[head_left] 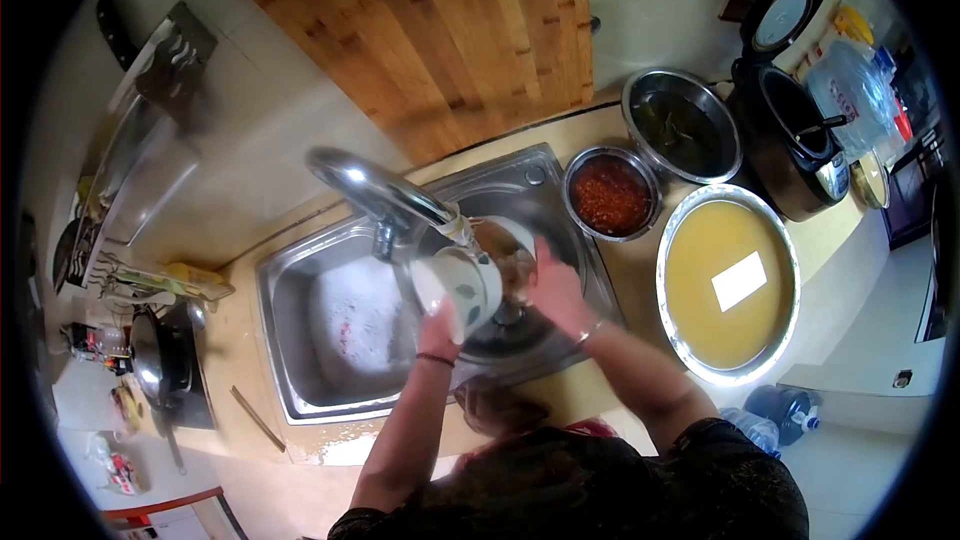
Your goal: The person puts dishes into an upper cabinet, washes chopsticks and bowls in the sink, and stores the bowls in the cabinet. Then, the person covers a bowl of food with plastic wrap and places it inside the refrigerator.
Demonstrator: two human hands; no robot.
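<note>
Under the faucet (385, 190), my left hand (440, 323) grips a white bowl (455, 290) with grey leaf marks, tilted on its side over the divider of the double sink (275, 335). My right hand (557, 287) is over the right basin, its fingers closed around something I cannot make out. Beside those fingers lies something brownish (512, 265), too blurred to name. Behind it shows a pale curved rim (515, 228), perhaps another dish. White suds (360, 315) with small red bits fill part of the left basin.
Right of the sink stand a bowl of red chopped sauce (612, 192), a metal pot with dark greens (685, 125), a large basin of yellowish liquid (725, 330) and an open rice cooker (790, 130). A wooden board (440, 35) leans behind. A wok (150, 355) is left.
</note>
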